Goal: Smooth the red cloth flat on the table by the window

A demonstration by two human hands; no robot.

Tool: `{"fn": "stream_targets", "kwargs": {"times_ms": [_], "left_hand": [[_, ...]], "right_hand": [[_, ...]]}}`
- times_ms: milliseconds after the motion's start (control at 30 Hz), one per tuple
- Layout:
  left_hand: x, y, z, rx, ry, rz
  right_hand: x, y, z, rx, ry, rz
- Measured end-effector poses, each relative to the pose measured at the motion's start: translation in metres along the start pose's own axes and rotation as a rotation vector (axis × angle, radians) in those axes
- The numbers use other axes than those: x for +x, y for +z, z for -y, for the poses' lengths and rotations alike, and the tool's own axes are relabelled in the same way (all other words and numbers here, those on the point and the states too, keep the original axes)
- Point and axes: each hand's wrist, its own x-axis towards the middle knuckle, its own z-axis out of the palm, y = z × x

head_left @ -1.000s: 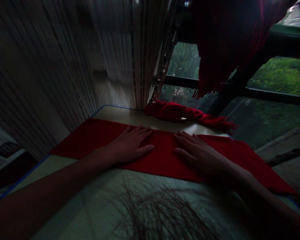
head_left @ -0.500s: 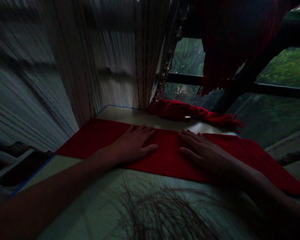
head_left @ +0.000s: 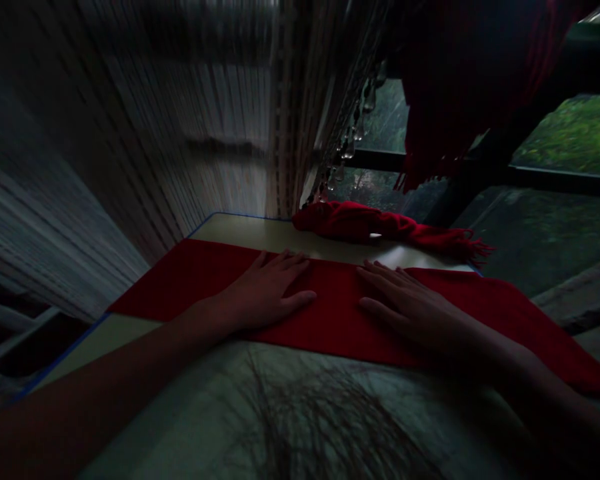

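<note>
A long red cloth (head_left: 330, 310) lies flat across the pale table (head_left: 150, 400), its right end reaching past the table's edge. My left hand (head_left: 267, 290) rests palm down on the cloth left of the middle, fingers spread near its far edge. On the right, my right hand (head_left: 405, 300) lies flat on the same cloth, fingers stretched out and thumb apart. Neither hand grips anything. Behind the cloth, a bunched red scarf (head_left: 390, 227) with a fringed end lies along the table's far side.
A string curtain (head_left: 230, 133) hangs behind the table on the left, with clear beads (head_left: 350, 147) along its edge. Dark red fringed fabric (head_left: 445, 127) hangs before the window (head_left: 570, 140). Strands of hair cover the lower middle.
The string curtain and its beads have shifted, with more separate beads showing before the window. Both hands and the red cloth have stayed in place.
</note>
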Motion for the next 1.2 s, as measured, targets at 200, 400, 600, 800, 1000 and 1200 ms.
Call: {"fn": "stream_targets", "kwargs": {"times_ms": [200, 400, 600, 800, 1000, 1200], "left_hand": [[0.001, 0.001, 0.001, 0.002, 0.004, -0.01], [0.0, 0.001, 0.002, 0.004, 0.03, -0.016], [-0.001, 0.0, -0.001, 0.009, 0.021, -0.003], [-0.001, 0.001, 0.0, 0.002, 0.021, -0.012], [0.0, 0.001, 0.002, -0.003, 0.014, -0.001], [-0.001, 0.003, 0.005, -0.029, 0.035, -0.018]], "right_hand": [[0.0, -0.002, 0.003, 0.027, 0.019, 0.005], [0.001, -0.002, 0.006, 0.041, 0.002, 0.006], [0.001, -0.002, 0.013, 0.04, -0.008, 0.035], [0.001, -0.001, 0.02, 0.068, -0.018, 0.063], [0.003, -0.001, 0.024, 0.053, -0.037, 0.074], [0.003, -0.001, 0.026, 0.06, -0.023, 0.057]]}}
